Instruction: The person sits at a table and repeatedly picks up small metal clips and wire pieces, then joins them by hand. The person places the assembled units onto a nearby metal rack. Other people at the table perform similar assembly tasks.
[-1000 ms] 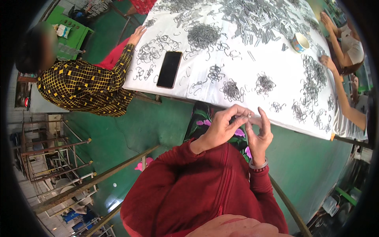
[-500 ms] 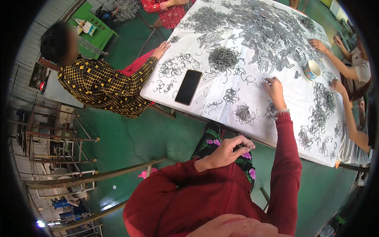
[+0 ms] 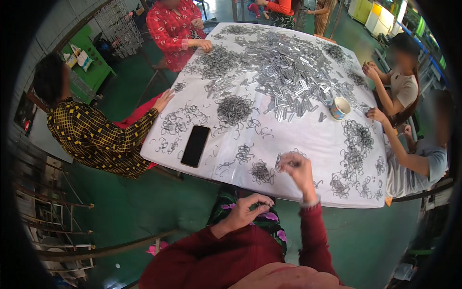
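Note:
My right hand (image 3: 298, 174), slightly blurred, is over the near part of the white-covered table, its fingertips pinched on a small silver metal strip (image 3: 278, 162). A small heap of bent wire hooks (image 3: 261, 172) lies just left of it, and some more hooks are partly hidden behind the hand. My left hand (image 3: 244, 212) is held over my lap, below the table edge, with thumb and fingers drawn together; anything between them is too small to make out. Farther off, a large pile of flat metal strips (image 3: 293, 79) covers the middle of the table.
A black phone (image 3: 196, 146) lies left of a dense hook heap (image 3: 234, 110). The paper cup (image 3: 340, 108) stands to the right, near more hooks (image 3: 353, 144). Several people sit around the table (image 3: 308, 195), one in a black-and-yellow checked shirt (image 3: 96, 130) at left.
My right hand has drawn back from beside the strip pile toward the near edge, a strip now showing at its fingertips. My left hand stays over my lap. The view has tilted up.

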Available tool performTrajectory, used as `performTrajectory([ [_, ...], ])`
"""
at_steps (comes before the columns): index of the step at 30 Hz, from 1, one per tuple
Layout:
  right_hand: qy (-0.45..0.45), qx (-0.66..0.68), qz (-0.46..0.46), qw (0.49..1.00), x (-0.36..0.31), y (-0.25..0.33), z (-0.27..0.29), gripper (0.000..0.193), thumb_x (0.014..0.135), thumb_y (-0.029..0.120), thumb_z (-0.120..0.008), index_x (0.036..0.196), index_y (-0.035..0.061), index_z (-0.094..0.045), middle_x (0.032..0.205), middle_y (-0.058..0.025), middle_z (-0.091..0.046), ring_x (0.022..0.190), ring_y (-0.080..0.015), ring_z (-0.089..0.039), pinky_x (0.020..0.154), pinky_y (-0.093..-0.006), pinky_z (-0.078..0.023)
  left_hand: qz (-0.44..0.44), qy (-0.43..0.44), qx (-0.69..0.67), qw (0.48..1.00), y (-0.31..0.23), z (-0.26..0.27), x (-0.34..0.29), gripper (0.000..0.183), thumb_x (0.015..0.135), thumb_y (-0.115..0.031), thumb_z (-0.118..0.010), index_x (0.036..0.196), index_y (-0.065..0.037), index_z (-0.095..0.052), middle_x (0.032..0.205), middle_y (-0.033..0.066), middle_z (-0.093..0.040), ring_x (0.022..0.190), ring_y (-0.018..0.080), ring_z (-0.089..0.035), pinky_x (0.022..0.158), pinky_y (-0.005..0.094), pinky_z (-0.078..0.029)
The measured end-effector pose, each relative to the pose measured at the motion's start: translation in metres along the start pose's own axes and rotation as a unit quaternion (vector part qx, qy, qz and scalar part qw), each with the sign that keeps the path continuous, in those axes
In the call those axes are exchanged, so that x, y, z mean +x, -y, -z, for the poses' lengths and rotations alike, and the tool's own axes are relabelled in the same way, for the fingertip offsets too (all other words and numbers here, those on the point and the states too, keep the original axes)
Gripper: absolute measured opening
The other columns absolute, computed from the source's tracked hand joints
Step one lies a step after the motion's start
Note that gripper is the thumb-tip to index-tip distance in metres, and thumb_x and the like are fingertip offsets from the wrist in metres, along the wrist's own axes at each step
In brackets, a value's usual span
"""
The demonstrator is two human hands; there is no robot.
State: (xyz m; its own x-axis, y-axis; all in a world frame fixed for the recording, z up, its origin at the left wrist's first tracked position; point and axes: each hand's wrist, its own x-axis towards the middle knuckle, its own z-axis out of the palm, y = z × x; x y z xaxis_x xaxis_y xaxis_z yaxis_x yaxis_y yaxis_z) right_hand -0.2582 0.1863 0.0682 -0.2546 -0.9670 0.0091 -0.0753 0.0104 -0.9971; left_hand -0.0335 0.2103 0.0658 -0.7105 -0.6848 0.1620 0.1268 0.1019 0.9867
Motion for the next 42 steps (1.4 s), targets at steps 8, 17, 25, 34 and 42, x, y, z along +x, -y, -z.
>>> performTrajectory([
  [8,-0.115,0.028,0.027,0.993,-0.106,0.049,-0.035,0.017,0.075,-0.009,-0.068,0.091,-0.0052,-0.063,0.083,-0.0073,-0.066,0.074,-0.0119,-0.063,0.068,-0.0240,-0.052,0.044,0.006,-0.005,0.999,-0.015,-0.004,0.018,0.015,0.086,-0.005,-0.062,0.096,0.001,-0.054,0.089,0.0057,-0.062,0.087,0.0106,-0.058,0.080,0.0269,-0.048],
  [17,-0.156,0.089,0.013,0.984,-0.114,0.043,-0.039,0.017,0.072,-0.012,-0.068,0.085,-0.0045,-0.062,0.085,-0.0067,-0.064,0.076,-0.0119,-0.061,0.070,-0.0245,-0.051,-0.027,-0.027,0.066,0.997,0.001,-0.003,0.009,0.023,0.083,-0.011,-0.067,0.098,0.001,-0.054,0.092,0.0111,-0.063,0.087,0.0189,-0.063,0.076,0.0306,-0.049],
  [25,-0.161,0.050,0.036,0.985,-0.120,0.027,-0.034,0.023,0.069,-0.017,-0.065,0.088,-0.0037,-0.060,0.082,-0.0084,-0.062,0.076,-0.0146,-0.059,0.074,-0.0268,-0.047,0.005,-0.117,0.358,0.926,0.055,0.101,0.103,0.024,0.081,-0.022,-0.066,0.097,-0.004,-0.067,0.098,0.0148,-0.060,0.085,0.0294,-0.059,0.071,0.0397,-0.046],
  [34,-0.161,0.087,0.029,0.983,-0.108,0.038,-0.023,0.018,0.069,-0.015,-0.065,0.083,-0.0044,-0.062,0.078,-0.0065,-0.062,0.074,-0.0128,-0.059,0.072,-0.0248,-0.048,-0.052,-0.133,0.645,0.751,0.129,0.125,0.208,0.006,0.076,-0.001,-0.053,0.079,-0.001,-0.058,0.096,0.0157,-0.051,0.093,0.0323,-0.051,0.070,0.0410,-0.048],
  [42,-0.128,0.043,0.036,0.990,-0.109,0.043,-0.024,0.018,0.070,-0.014,-0.067,0.084,-0.0032,-0.063,0.078,-0.0050,-0.062,0.074,-0.0108,-0.058,0.070,-0.0235,-0.047,-0.037,-0.127,0.618,0.775,0.121,0.130,0.206,0.011,0.082,-0.003,-0.048,0.091,0.002,-0.053,0.094,0.0189,-0.052,0.093,0.0353,-0.052,0.072,0.0452,-0.047],
])
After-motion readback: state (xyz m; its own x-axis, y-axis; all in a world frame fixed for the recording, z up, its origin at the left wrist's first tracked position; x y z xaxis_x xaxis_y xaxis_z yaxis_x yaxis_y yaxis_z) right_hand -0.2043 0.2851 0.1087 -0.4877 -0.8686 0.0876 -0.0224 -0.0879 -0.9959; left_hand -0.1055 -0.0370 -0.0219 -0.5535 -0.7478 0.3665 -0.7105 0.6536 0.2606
